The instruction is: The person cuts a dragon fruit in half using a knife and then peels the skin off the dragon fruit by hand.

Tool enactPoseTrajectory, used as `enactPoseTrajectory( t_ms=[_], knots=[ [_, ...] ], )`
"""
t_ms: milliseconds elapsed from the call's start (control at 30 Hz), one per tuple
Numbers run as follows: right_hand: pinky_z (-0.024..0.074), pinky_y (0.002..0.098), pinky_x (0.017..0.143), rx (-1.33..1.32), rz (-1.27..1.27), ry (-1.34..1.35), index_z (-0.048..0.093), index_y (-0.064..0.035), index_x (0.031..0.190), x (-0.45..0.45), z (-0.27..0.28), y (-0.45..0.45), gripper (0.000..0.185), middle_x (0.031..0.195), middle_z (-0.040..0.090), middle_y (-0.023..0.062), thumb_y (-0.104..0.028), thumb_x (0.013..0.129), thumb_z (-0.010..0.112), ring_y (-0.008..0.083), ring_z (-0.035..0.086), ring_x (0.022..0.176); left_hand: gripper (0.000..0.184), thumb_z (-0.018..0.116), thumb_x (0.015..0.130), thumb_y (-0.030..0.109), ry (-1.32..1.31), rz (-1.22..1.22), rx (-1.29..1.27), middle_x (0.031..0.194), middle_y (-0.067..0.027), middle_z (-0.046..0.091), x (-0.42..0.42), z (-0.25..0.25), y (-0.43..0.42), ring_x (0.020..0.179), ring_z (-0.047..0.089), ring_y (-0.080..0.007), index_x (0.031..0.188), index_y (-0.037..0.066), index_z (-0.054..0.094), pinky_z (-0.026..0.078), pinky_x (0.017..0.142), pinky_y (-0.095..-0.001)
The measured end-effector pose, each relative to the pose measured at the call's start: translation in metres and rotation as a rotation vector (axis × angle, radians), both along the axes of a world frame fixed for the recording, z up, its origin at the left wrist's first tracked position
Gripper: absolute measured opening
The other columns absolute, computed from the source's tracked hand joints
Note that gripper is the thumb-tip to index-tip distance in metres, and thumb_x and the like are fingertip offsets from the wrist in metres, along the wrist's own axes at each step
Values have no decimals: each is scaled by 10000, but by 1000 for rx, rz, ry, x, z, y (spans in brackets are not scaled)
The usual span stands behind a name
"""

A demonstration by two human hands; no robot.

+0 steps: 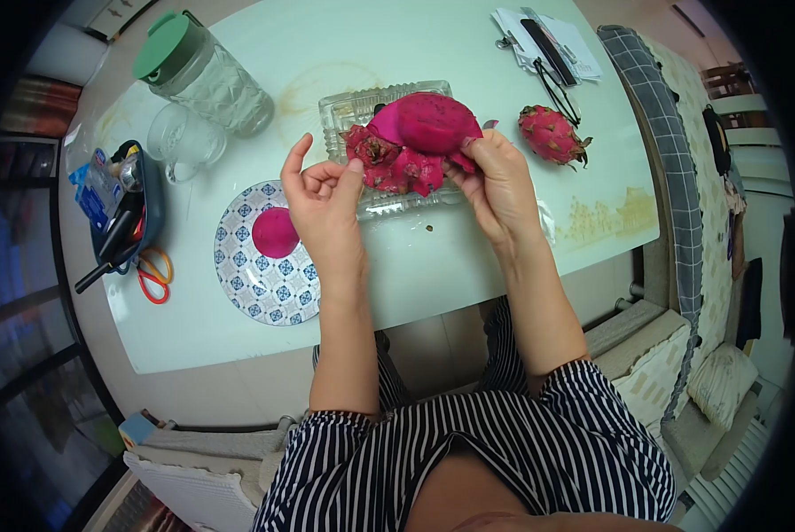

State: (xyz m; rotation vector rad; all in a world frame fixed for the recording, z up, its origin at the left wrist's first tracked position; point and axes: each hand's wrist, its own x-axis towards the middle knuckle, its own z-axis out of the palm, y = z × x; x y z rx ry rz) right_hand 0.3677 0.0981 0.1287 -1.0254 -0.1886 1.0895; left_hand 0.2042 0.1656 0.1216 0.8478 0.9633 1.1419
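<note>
Over a glass tray (340, 111) I have a partly peeled dragon fruit (437, 124), its magenta flesh bare on top and the torn peel (419, 175) hanging toward me. At the left end of that peel, my left hand (326, 195) pinches the edge with its thumb, while the index finger sticks up. My right hand (499, 182) grips the right end between thumb and fingers. A round magenta piece (275, 232) rests on the patterned plate (242, 284), left of my left wrist. An unpeeled dragon fruit (551, 135) lies to the right of my right hand.
A pitcher with a green lid (202, 75) and a glass mug (184, 142) stand at the back left. A dark blue basket (151, 199) of odds and ends and orange-handled scissors (155, 277) sit at the left edge. Papers with a clipboard (552, 44) lie at the back right.
</note>
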Motion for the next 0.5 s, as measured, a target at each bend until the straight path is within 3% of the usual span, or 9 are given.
enactPoseTrajectory(
  t_ms=[33, 67, 100, 133, 200, 333, 400, 500],
  knots=[
    [560, 381, 903, 0, -3, 2, 548, -50, 889, 0, -1, 0, 100, 961, 648, 73, -43, 971, 605, 177, 647, 890, 707, 689, 888, -36, 81, -16, 68, 938, -43, 583, -4, -3, 1, 990, 633, -146, 1500, 11, 338, 506, 965, -298],
    [558, 349, 881, -5, -31, -43, 552, -44, 897, 0, -1, 0, 91, 950, 649, 72, -45, 966, 611, 160, 643, 868, 742, 677, 896, -16, 179, -80, 39, 1160, -121, 587, -5, 4, 0, 1126, 597, -196, 1532, 11, 294, 478, 1021, -334],
    [557, 317, 859, -10, -59, -89, 555, -38, 905, 0, -2, 1, 83, 939, 651, 70, -47, 960, 617, 143, 639, 846, 742, 677, 896, -16, 180, -82, 39, 1160, -121, 587, -3, 1, 0, 1126, 597, -196, 1532, 11, 294, 478, 1021, -334],
    [557, 317, 859, -10, -62, -88, 555, -38, 905, 1, -5, 1, 83, 939, 651, 70, -47, 960, 617, 143, 639, 846, 775, 685, 892, -3, 199, -80, 141, 1256, -150, 555, 1, -4, 0, 1180, 569, -222, 1546, 11, 268, 458, 1045, -353],
    [539, 266, 810, -50, -91, -332, 563, -15, 924, 2, -9, 1, 84, 926, 646, 63, -49, 943, 637, 103, 616, 828, 871, 726, 882, 56, 247, -69, 281, 1434, -209, 481, 10, -7, -1, 1279, 521, -287, 1576, 10, 202, 405, 1104, -402],
    [529, 258, 803, -184, -95, -553, 568, 15, 956, -14, 0, 1, 102, 968, 672, 86, -51, 936, 644, 94, 621, 840, 975, 783, 858, 105, 171, -141, 243, 1445, -218, 459, 15, 4, -10, 1303, 511, -296, 1590, 18, 144, 396, 1114, -403],
    [539, 265, 789, -138, -160, -618, 575, 32, 981, -24, -3, 3, 123, 1069, 705, 140, -48, 928, 652, 107, 650, 856, 1127, 836, 825, 143, 157, -236, 268, 1488, -234, 398, 18, 0, -14, 1323, 499, -302, 1605, 38, 30, 390, 1121, -405],
    [550, 268, 767, -135, -135, -737, 581, 32, 986, -33, -6, 1, 129, 1180, 703, 176, -49, 921, 656, 125, 671, 876, 1233, 859, 797, 132, 124, -175, 259, 1506, -245, 359, 22, -1, -17, 1325, 496, -300, 1603, 58, -71, 390, 1119, -405]
  ],
)
